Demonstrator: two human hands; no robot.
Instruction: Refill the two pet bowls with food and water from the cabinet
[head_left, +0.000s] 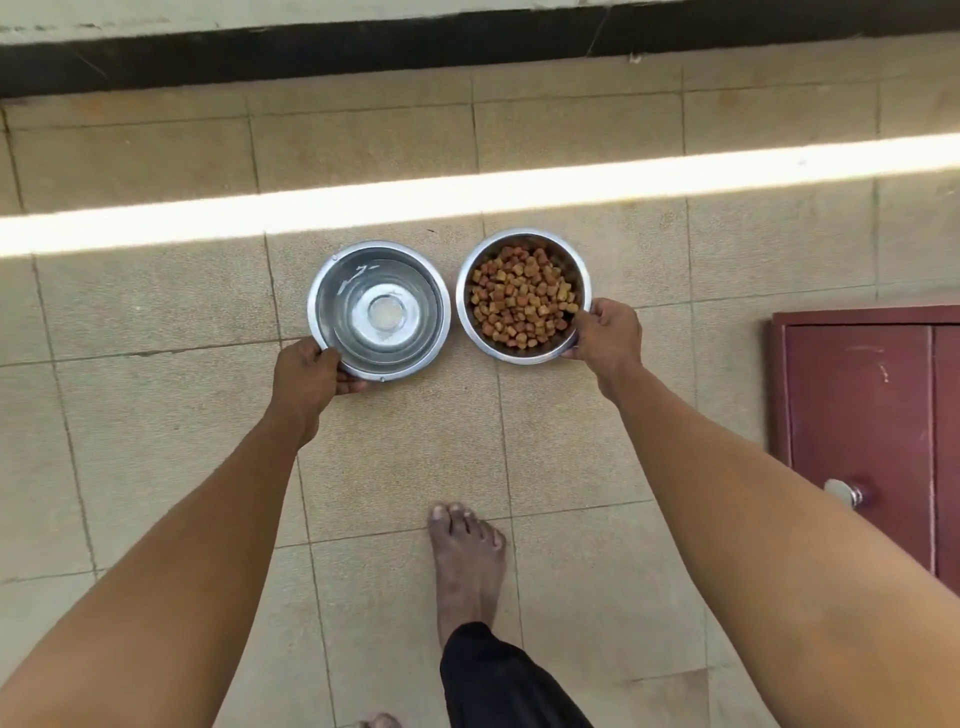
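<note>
Two steel pet bowls sit side by side on the tiled floor. The left bowl (332, 280) holds clear water, and my left hand (306, 371) grips its near left rim. Brown kibble (522, 297) fills the right bowl (574, 262), whose near right rim is pinched by my right hand (608, 332). Both bowls look level and stand a small gap apart.
A dark red cabinet door (862, 415) with a metal knob (842, 491) lies at the right edge. My bare foot (465, 561) stands on the beige tiles behind the bowls. A bright strip of sunlight (467, 195) crosses the floor beyond them, before a dark wall base (363, 52).
</note>
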